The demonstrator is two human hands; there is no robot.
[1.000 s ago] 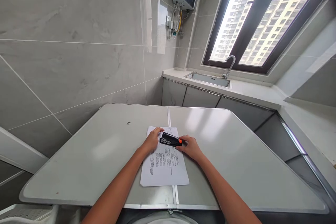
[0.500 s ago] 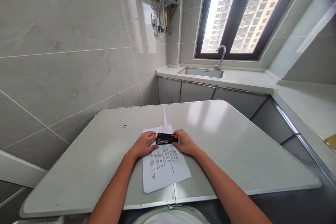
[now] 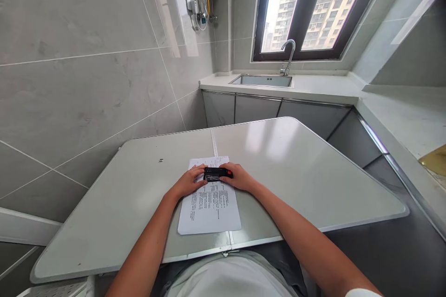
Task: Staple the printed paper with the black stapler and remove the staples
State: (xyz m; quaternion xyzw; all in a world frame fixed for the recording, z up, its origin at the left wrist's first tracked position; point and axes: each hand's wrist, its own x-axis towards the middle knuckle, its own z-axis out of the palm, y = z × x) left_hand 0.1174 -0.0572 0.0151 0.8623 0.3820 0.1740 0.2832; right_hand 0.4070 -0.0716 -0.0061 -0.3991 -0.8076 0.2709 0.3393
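Observation:
A black stapler (image 3: 216, 174) with a red part at its right end lies across the upper part of a printed sheet of paper (image 3: 209, 218). My left hand (image 3: 190, 181) grips the stapler's left end between thumb and fingers. From the other side, my right hand (image 3: 239, 177) is closed around the red end and partly hides it. Several lines of print show below the stapler; some of the text above is covered by it and my fingers. Whether the stapler rests on the paper or is slightly raised, I cannot tell.
The paper lies on a pale folding table (image 3: 296, 171) with a centre seam. Tiny staple-like bits (image 3: 160, 160) lie to the left of the paper. Beyond the table stand a counter (image 3: 320, 84) with a sink (image 3: 261, 80) and a faucet (image 3: 288, 58). A tiled wall rises at left.
The paper has turned and now lies straighter, its lower edge shifted left. My right hand covers more of the stapler's red end. The head view has tilted down slightly.

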